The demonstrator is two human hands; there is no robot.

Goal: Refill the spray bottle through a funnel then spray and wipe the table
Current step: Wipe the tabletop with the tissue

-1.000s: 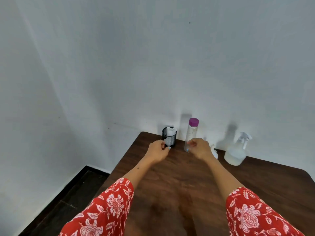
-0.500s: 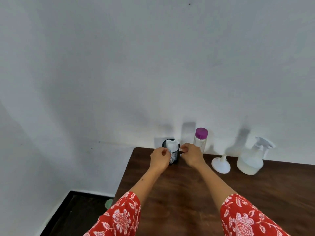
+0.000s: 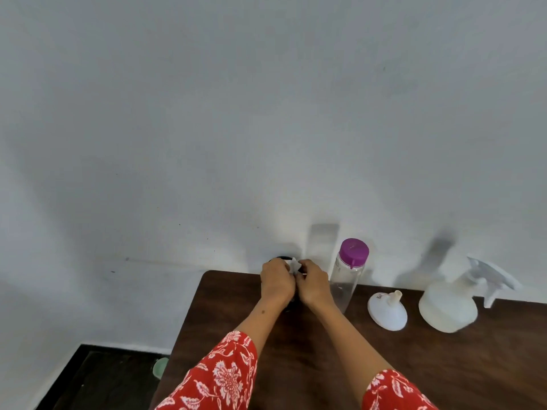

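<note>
Both hands now meet over the black mesh cup (image 3: 284, 258) at the counter's (image 3: 444, 365) far edge, the left hand (image 3: 276, 281) clasping the cup, the right hand (image 3: 313, 284) pinching the white cloth (image 3: 294, 264) inside it; a second ago they rested apart. The wiping cloth appears to be coming out first. The spray bottle (image 3: 448, 303), inverted funnel (image 3: 387, 310) and purple-capped bottle (image 3: 347, 273) stand untouched to the right, now fully in view.

left sleeve (image 3: 219, 377): red, white floral | right sleeve (image 3: 393, 393): same print
</note>
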